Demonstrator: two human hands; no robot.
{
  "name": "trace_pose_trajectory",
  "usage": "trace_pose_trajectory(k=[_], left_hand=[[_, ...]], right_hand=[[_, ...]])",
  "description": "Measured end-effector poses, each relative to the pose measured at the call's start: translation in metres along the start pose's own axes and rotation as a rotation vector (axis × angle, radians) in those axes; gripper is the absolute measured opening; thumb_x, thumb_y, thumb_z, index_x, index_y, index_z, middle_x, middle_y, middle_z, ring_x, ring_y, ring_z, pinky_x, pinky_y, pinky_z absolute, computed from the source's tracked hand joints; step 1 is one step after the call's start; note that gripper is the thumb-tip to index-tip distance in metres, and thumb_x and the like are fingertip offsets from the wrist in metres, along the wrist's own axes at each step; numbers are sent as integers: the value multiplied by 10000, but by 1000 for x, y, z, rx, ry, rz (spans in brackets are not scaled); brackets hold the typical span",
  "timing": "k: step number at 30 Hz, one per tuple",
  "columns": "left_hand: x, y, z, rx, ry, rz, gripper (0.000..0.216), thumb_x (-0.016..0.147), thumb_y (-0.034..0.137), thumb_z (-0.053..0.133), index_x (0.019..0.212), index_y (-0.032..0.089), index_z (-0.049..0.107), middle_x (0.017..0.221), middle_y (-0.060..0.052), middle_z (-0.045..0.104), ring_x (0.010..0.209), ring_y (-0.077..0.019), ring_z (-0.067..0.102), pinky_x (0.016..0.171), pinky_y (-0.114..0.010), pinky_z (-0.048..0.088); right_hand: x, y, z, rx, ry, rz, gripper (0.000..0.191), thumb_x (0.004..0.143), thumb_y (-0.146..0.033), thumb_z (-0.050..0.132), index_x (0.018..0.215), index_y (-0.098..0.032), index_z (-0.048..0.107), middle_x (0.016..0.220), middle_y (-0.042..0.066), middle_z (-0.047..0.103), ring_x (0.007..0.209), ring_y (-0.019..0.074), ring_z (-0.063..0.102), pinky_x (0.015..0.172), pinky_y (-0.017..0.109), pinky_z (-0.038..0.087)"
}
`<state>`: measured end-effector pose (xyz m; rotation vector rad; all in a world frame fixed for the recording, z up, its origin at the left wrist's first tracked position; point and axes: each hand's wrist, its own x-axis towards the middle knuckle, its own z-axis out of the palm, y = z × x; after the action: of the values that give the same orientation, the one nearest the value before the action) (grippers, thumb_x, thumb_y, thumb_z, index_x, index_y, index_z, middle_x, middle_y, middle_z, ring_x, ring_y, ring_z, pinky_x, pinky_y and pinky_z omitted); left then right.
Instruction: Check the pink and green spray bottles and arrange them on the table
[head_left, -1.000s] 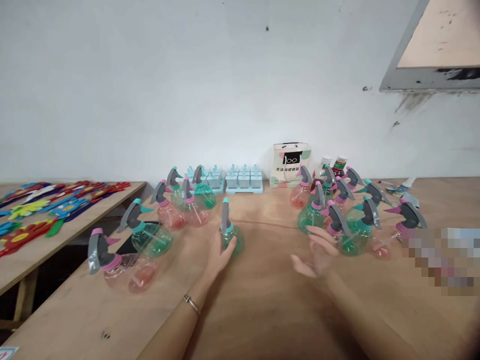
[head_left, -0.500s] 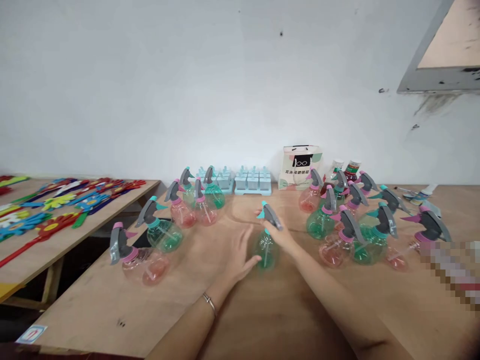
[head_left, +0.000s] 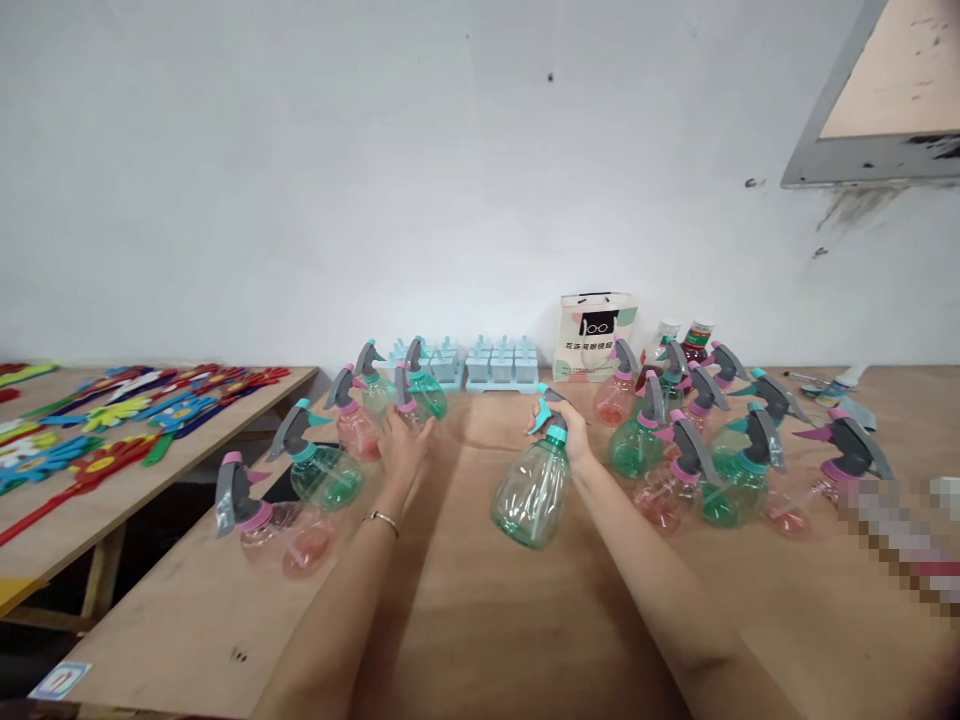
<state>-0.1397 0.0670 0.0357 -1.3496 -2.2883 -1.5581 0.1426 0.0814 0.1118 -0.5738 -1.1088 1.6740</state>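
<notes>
My right hand [head_left: 571, 432] grips a clear green spray bottle [head_left: 529, 495] by its grey and turquoise trigger head. The bottle is tilted, with its base swung to the lower left above the table. My left hand [head_left: 405, 448] reaches to a pink spray bottle [head_left: 406, 398] at the left, thumb and fingers apart in front of its round body, which they mostly hide. Whether they touch it I cannot tell. Close beside that hand stand another pink spray bottle [head_left: 356, 428] and a green spray bottle [head_left: 429, 392].
More pink and green spray bottles [head_left: 636, 450] stand at the right; several others line the left. Behind are light-blue ice-pop moulds [head_left: 501, 368], a paper bag [head_left: 595, 340] and jars [head_left: 698, 340]. Colourful felt flowers [head_left: 112, 450] cover a separate table at the left.
My right hand has tilted the green spray bottle, its base swinging left. My left hand has moved from beside that bottle leftward to the pink spray bottle.
</notes>
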Motion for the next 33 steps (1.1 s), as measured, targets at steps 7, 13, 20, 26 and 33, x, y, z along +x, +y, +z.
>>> trace_pose_trajectory(k=[7,13,20,26,33], left_hand=[[-85,13,-4,-75,-62,150,536,727,530,720,1076,156,563,1057,-134,629,1077,-323,623,954,-514,502],[-105,24,0,-318,-224,106,465,738,524,700,1017,168,592,933,-89,699,890,-271,699,823,-436,565],[-103,17,1,-340,-263,126,485,735,491,726,1077,177,585,1017,-98,694,994,-279,681,915,-461,532],[-104,9,4,-357,-288,135,559,743,472,748,1184,184,559,1115,-112,673,1080,-283,655,973,-460,505],[-103,11,4,-360,-291,136,552,745,449,751,1186,185,549,1110,-109,666,1101,-287,646,985,-469,496]], right_hand=[[3,-5,-10,29,-204,68,290,623,-491,680,679,-221,591,688,52,731,789,252,726,642,319,559],[12,2,-20,34,-122,4,270,620,-466,684,625,-217,581,614,63,701,756,269,727,574,316,556],[10,-1,-21,73,-112,-11,284,644,-445,694,793,-206,661,684,45,726,789,251,739,646,326,583],[13,-1,-27,47,-39,-20,261,625,-463,654,645,-217,571,598,56,690,759,278,739,587,338,586],[10,-1,-25,83,-60,2,277,672,-480,669,765,-226,608,719,51,741,821,274,745,618,344,594]])
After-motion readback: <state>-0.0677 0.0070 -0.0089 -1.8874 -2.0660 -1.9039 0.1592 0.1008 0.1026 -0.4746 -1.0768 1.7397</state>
